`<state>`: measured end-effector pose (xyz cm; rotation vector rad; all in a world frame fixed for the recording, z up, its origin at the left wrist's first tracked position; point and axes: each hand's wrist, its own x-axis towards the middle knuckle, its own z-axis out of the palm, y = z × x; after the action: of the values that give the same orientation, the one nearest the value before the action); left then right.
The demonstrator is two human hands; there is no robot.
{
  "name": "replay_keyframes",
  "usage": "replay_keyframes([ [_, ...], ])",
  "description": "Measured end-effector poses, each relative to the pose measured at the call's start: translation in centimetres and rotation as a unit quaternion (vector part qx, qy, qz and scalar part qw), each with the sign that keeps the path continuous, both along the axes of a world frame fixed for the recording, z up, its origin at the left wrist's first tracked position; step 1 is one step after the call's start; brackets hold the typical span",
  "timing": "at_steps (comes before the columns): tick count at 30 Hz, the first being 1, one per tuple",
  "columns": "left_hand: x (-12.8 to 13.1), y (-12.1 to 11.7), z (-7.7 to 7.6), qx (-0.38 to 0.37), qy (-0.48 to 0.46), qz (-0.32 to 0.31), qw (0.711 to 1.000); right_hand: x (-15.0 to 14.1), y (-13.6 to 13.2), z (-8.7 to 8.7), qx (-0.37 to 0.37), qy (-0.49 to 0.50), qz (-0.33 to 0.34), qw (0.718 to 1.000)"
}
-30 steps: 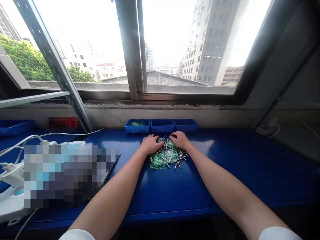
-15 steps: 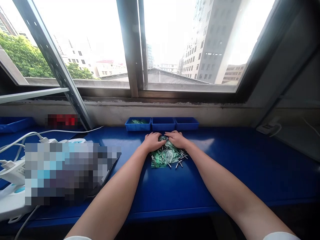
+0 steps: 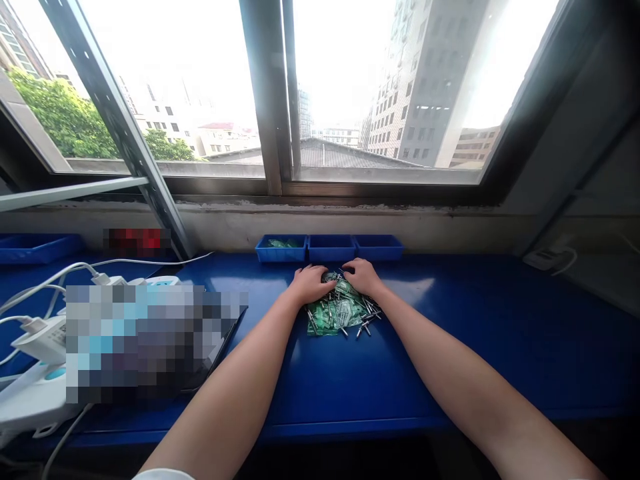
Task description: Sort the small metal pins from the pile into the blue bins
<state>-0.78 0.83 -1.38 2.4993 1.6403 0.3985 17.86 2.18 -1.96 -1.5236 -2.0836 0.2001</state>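
A heap of small green plastic bags and loose metal pins (image 3: 340,313) lies on the blue table (image 3: 450,333). My left hand (image 3: 311,283) rests on the heap's left top edge, fingers curled down onto it. On the heap's right top edge sits my right hand (image 3: 363,276), fingers bent over the parts. What either hand pinches, if anything, is hidden under the fingers. Just behind the hands stands a row of three small blue bins (image 3: 330,248); the left bin (image 3: 281,248) holds green bags.
A white power strip with cables (image 3: 40,333) and a blurred-out object (image 3: 150,340) lie at the left. Another blue tray (image 3: 35,245) sits far left. A window and its ledge (image 3: 320,220) run behind the table. A white cable device (image 3: 543,259) lies far right.
Both hands stay on the heap with only small finger shifts. The camera view has drifted slightly, moving the scene a little right in the picture.
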Motion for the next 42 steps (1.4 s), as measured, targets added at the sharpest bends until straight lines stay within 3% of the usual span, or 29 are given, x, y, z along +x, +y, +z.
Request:
replay_keyframes([
  [7, -0.1, -0.1, 0.1, 0.001, 0.002, -0.01, 1.0, -0.2, 0.2, 0.2, -0.028, 0.014, -0.046, 0.998],
  [14, -0.1, 0.0, 0.1, -0.003, -0.019, -0.014, 1.0, -0.6, -0.3, 0.3, -0.026, 0.018, -0.036, 0.999],
  [17, -0.1, -0.1, 0.3, -0.005, -0.056, -0.008, 0.998, -0.5, -0.7, 0.4, -0.006, 0.042, -0.011, 0.999],
  [20, 0.1, -0.4, 0.8, 0.048, -0.091, 0.003, 0.995, -0.2, -0.9, 0.5, 0.026, 0.073, 0.038, 0.996],
  [25, 0.5, -1.0, 1.3, 0.149, -0.109, -0.059, 0.981, 0.1, -1.1, 0.8, 0.046, 0.155, 0.108, 0.981],
  [33, 0.5, -0.8, 1.2, 0.184, -0.138, -0.073, 0.971, -0.2, -1.7, 1.3, 0.026, 0.254, 0.132, 0.958],
  [39, 0.2, -0.7, 1.0, 0.186, -0.138, -0.066, 0.971, 0.1, -2.4, 2.1, -0.066, 0.309, 0.186, 0.93],
  [42, 0.3, -0.9, 1.2, 0.175, -0.127, -0.064, 0.974, 0.3, -2.7, 2.5, -0.088, 0.324, 0.182, 0.924],
])
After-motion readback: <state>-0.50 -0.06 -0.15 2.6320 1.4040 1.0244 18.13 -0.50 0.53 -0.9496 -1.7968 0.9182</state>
